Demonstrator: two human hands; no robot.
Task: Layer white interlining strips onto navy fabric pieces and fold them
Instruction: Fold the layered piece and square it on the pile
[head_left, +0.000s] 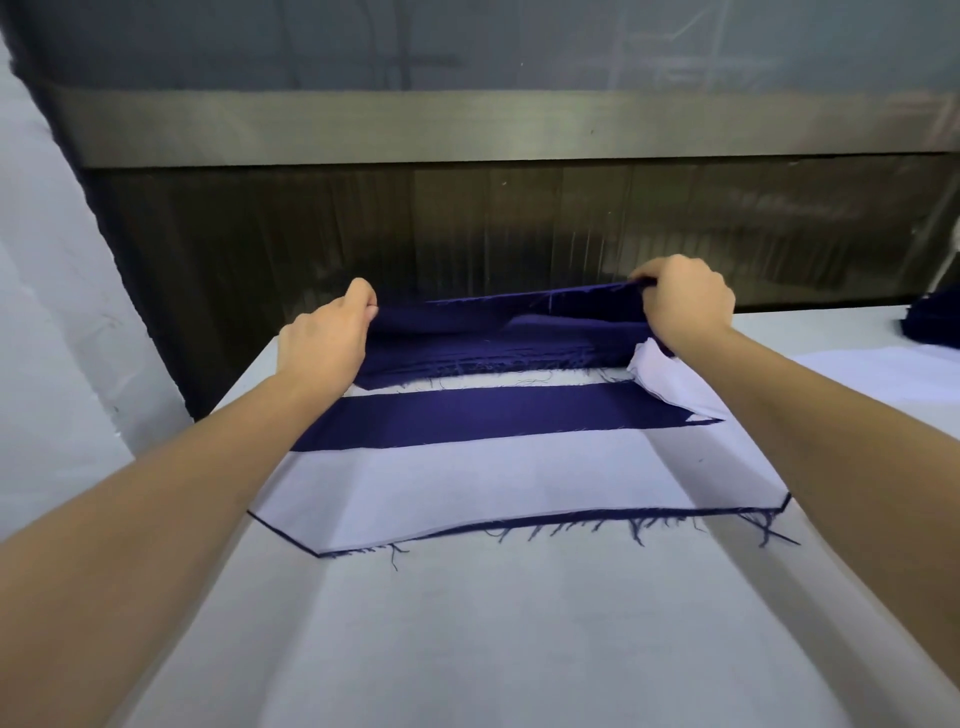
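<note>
Fabric work on a white surface (467, 649). Left grip (324, 340) pinched on the far-left corner of the navy fabric (498, 332), that edge lifted. Centre: white interlining strip (467, 483) flat over the fabric's near part, a bare navy band beyond it, frayed threads along the near edge. Right grip (685, 306) clamped on the far-right corner, raised. Far right: navy stack (935, 322), well apart.

The counter (467, 649) has a white surface. A navy fabric piece (493, 421) lies directly on it, frayed edge nearest the viewer. To the right of this piece lies a white sheet (872, 374). Farther right, behind the sheet, sits a navy stack (935, 322).
</note>
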